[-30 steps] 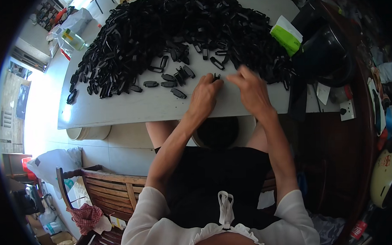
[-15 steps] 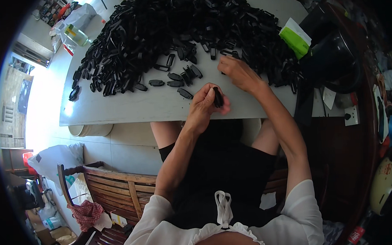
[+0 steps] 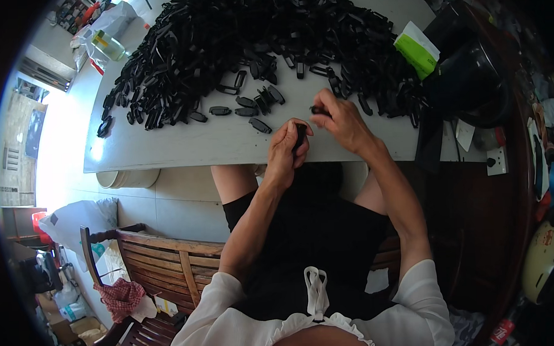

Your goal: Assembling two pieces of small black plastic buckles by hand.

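Note:
Above the table's front edge, my left hand (image 3: pixel 283 149) is closed round a black plastic piece (image 3: pixel 299 137), partly hidden by the fingers. My right hand (image 3: pixel 343 123) pinches a second small black plastic piece (image 3: pixel 319 111) just right of it, a little higher over the table. The two hands are close but apart. Several loose black plastic parts, buckle-like in shape, lie in front of them, among them an oval one (image 3: pixel 260 125) and an open frame (image 3: pixel 233 84). Behind these spreads a large heap of similar black parts (image 3: pixel 223 40).
The grey-white table (image 3: pixel 184 149) ends just before my lap. On its right stand a green and white packet (image 3: pixel 417 51) and a black container (image 3: pixel 469 84). A bottle (image 3: pixel 108 46) is at the far left. A wooden bench (image 3: pixel 152 256) stands at lower left, a pale bucket (image 3: pixel 128 178) under the table.
My right hand has drawn back from the heap's edge toward my left hand, now with a small black piece between its fingers. My left hand keeps its piece, turned slightly.

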`<state>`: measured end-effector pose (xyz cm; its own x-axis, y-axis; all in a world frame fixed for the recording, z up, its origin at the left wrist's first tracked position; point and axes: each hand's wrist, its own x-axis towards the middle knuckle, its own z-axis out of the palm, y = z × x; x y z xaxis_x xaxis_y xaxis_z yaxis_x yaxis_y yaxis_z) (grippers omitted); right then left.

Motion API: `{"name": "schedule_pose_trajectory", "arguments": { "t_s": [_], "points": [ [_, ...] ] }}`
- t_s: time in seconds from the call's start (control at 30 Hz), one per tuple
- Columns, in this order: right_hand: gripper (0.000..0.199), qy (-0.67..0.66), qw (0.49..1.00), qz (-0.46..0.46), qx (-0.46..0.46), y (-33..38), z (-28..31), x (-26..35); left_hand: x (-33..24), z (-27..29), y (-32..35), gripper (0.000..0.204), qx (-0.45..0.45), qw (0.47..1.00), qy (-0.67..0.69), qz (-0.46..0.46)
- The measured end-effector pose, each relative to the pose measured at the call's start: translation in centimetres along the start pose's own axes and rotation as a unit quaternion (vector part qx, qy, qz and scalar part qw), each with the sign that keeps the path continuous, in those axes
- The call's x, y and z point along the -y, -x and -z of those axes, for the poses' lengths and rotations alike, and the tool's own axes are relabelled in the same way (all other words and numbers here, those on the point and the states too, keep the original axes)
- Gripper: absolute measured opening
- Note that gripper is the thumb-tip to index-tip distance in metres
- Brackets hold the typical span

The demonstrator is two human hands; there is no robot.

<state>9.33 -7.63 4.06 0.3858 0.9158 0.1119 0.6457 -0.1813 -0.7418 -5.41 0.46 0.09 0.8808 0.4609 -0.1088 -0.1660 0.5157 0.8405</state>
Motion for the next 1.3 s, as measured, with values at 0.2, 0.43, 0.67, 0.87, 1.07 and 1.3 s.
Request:
{"name": "schedule_pose_trajectory", "arguments": {
  "t_s": [0.2, 0.43, 0.67, 0.87, 1.07, 1.3],
  "points": [
    [0.019, -0.048, 0.987, 0.12, -0.096, 2.8, -1.1, 0.9, 0.5, -0.7, 0.3, 0.039, -0.024, 0.996, -0.084, -0.03],
    [0.011, -0.157, 0.986, 0.012, -0.051, 4.2, -0.7, 1.1, 0.2, -1.6, 0.7, 0.035, -0.042, 0.996, -0.073, -0.01],
    [0.011, -0.135, 0.988, 0.02, -0.074, 4.7, -1.5, 1.3, 0.8, -1.4, 1.0, 0.034, -0.044, 0.995, -0.093, -0.012],
    [0.011, -0.14, 0.983, 0.005, -0.121, 5.4, -2.1, 1.6, 0.6, -2.1, 1.1, 0.033, -0.047, 0.994, -0.093, -0.013],
    [0.009, -0.084, 0.988, 0.011, -0.131, 5.4, -2.5, 1.5, 0.9, -2.3, 1.2, 0.033, -0.05, 0.994, -0.1, -0.015],
    [0.01, 0.045, 0.984, 0.133, -0.11, 6.7, -3.6, 0.4, 2.5, -2.0, 1.4, 0.031, -0.055, 0.998, -0.041, 0.005]
  ]
}}
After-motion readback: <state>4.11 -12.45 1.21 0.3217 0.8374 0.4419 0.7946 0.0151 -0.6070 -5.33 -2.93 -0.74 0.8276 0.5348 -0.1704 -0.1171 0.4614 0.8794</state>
